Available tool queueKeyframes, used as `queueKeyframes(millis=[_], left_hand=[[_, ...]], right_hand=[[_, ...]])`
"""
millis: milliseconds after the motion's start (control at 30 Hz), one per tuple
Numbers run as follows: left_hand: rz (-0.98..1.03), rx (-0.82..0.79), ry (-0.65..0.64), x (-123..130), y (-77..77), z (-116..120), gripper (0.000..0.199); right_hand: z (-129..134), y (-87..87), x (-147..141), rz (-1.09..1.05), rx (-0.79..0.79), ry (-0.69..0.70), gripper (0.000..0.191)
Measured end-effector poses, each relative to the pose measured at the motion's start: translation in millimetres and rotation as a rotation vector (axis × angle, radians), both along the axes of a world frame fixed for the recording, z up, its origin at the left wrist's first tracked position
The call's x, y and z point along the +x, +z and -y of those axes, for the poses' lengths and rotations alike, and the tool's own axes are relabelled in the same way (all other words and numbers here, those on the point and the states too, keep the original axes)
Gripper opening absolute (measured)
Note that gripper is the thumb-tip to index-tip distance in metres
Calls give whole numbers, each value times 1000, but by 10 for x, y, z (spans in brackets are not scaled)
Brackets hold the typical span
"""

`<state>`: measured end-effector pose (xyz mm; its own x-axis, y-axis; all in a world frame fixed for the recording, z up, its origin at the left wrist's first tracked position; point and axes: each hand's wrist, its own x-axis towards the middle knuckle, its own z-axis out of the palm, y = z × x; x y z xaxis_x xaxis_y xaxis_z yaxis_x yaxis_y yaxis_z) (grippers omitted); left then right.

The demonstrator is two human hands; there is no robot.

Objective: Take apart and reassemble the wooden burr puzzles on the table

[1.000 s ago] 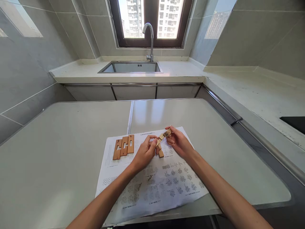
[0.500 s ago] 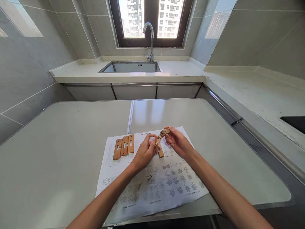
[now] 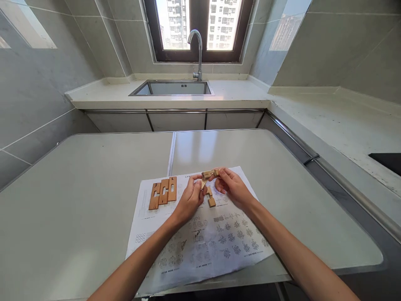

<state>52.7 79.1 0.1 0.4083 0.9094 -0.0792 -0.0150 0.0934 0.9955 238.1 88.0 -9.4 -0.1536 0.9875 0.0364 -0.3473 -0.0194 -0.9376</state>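
Over the printed sheet (image 3: 188, 271), my right hand (image 3: 233, 190) pinches one end of a notched wooden puzzle piece (image 3: 207, 174) between thumb and fingertips. My left hand (image 3: 188, 200) is closed on a pale wooden puzzle piece (image 3: 203, 183), seen nearly edge-on. The two pieces meet or overlap; whether they interlock I cannot tell. Just below the fingers, another notched wooden piece (image 3: 211, 202) rests on the sheet, its upper part partly hidden by my left hand. To the left lie three flat wooden pieces with cut-outs (image 3: 154, 200), side by side, marked with handwritten numbers.
The sheet, printed with puzzle diagrams, lies near the front edge of a pale table (image 3: 94, 200). Beyond the table runs a white counter (image 3: 234, 88) with a sink (image 3: 175, 88) and a tap (image 3: 199, 54) below a window. Another counter (image 3: 344, 125) extends along the right.
The notched piece in my right hand has turned from slanting to nearly level, and its far end has swung left over the piece in my left hand. The pieces on the sheet have not moved.
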Motion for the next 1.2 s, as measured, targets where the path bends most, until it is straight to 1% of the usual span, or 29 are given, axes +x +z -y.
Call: queueKeyframes(millis=[133, 267, 433, 500, 600, 833, 967, 1133, 1200], left_hand=[[10, 29, -8, -5, -14, -8, 35], [-3, 44, 7, 0, -40, -14, 39], [11, 34, 15, 14, -22, -12, 43], [3, 30, 19, 16, -15, -13, 43], [-7, 34, 26, 13, -13, -24, 41], [3, 32, 1, -6, -16, -42, 36], [-9, 32, 14, -9, -36, -43, 38], [-15, 33, 25, -9, -44, -42, 41], [-19, 37, 24, -7, -42, -41, 41]], right_hand=[[16, -35, -39, 122, 62, -61, 34], [44, -67, -85, 185, 87, -121, 33], [97, -78, -114, 452, 196, -296, 24], [109, -69, -117, 507, 243, -322, 22], [115, -57, -118, 532, 279, -312, 21], [130, -71, -128, 618, 295, -272, 22], [138, -67, -132, 580, 294, -251, 26], [103, -72, -127, 447, 202, -192, 34], [77, -96, -121, 393, 172, -172, 35]])
